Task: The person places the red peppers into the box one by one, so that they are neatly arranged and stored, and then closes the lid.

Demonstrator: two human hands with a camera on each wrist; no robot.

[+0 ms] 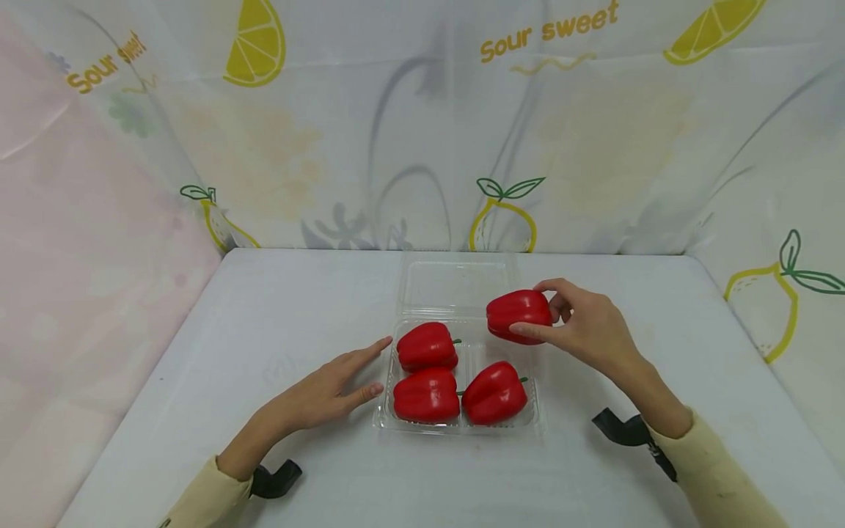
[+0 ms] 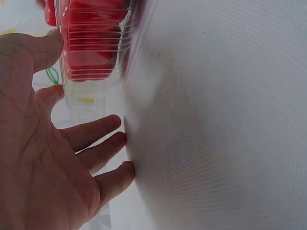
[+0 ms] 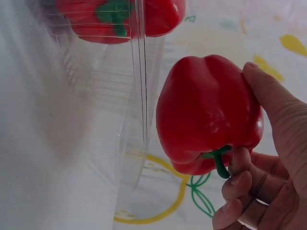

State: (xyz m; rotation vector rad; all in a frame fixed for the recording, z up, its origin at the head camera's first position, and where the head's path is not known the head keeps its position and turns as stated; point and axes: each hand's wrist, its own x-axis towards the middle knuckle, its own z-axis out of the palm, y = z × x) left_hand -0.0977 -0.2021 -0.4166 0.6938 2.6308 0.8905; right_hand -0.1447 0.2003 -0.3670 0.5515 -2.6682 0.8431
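My right hand (image 1: pixel 590 326) pinches a red bell pepper (image 1: pixel 519 315) between thumb and fingers, over the back right part of a clear plastic clamshell box (image 1: pixel 455 425). In the right wrist view this bell pepper (image 3: pixel 208 112) hangs beside the box wall, its green stem by my curled fingers. Three more red peppers lie in the box: one back left (image 1: pixel 428 346), one front left (image 1: pixel 426 396) and one front right (image 1: pixel 495 394). My left hand (image 1: pixel 320 389) is at the box's left side, fingers spread, thumb and index finger close to the rim.
The box's clear lid (image 1: pixel 458 286) lies folded back toward the rear edge of the white table (image 1: pixel 304 308). A printed cloth (image 1: pixel 409 132) with lemons hangs behind it and along the sides. Black straps (image 1: pixel 620 427) stick out at both wrists.
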